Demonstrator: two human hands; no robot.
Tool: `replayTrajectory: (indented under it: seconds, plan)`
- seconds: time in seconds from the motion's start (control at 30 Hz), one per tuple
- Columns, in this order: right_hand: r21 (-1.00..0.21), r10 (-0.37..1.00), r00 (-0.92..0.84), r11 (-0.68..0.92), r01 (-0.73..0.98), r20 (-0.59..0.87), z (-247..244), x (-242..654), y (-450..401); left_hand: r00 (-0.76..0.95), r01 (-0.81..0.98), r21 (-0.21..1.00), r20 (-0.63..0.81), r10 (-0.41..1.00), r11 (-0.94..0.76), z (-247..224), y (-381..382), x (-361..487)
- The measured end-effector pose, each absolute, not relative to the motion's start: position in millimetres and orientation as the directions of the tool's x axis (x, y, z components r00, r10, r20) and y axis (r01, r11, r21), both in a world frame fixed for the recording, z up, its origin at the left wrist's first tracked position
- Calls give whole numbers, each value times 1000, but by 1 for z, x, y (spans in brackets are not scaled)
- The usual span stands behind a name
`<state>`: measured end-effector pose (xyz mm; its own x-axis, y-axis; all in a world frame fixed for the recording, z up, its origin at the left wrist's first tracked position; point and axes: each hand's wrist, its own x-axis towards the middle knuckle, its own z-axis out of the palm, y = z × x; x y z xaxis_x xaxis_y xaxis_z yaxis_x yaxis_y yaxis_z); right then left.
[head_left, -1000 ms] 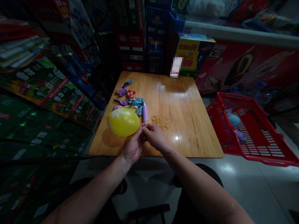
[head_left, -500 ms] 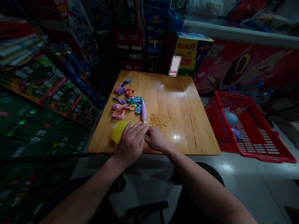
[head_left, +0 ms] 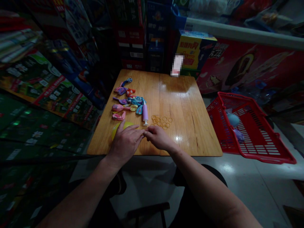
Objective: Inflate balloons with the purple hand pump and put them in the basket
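A yellow inflated balloon (head_left: 115,130) lies at the table's near left, partly covered by my left hand (head_left: 124,142), whose fingers close around its neck end. My right hand (head_left: 156,137) is pinched at the same spot, its fingertips touching those of the left; what it grips is too small to make out. Just beyond the hands lies a purple pump (head_left: 145,113) with a white handle. Several yellowish rubber bands (head_left: 163,121) are spread to its right. Uninflated balloons, among them a pink one (head_left: 118,116) and a teal one (head_left: 136,100), lie to its left.
The wooden table (head_left: 182,110) has boxes stacked behind it, with a yellow box (head_left: 188,50) at the back right. A red basket (head_left: 256,126) holding a light blue balloon (head_left: 233,119) and a purple one stands on the right. Green cartons (head_left: 19,126) line the left.
Both hands have shifted slightly left, and their fingertips are drawn a little apart from how they overlapped before. The left hand covers more of the yellow balloon. The view has moved slightly.
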<state>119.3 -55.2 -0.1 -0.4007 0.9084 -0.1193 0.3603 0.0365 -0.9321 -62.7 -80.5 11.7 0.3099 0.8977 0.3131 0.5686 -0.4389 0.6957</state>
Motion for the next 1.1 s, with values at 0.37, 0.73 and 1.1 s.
replayTrajectory:
  seconds: [0.37, 0.73, 1.1]
  plan:
    - [-958, 887, -450, 34, 284, -102, 3, 116, -53, 380, 544, 678, 326, 866, -494, 21, -68, -79]
    - [-589, 996, -48, 83, 804, 74, -19, 145, -11, 257, 508, 746, 347, 902, -431, 25, -66, -84]
    - [-333, 998, -68, 65, 941, 4, -40, 154, 8, 131, 537, 773, 318, 939, -337, 35, -68, -89]
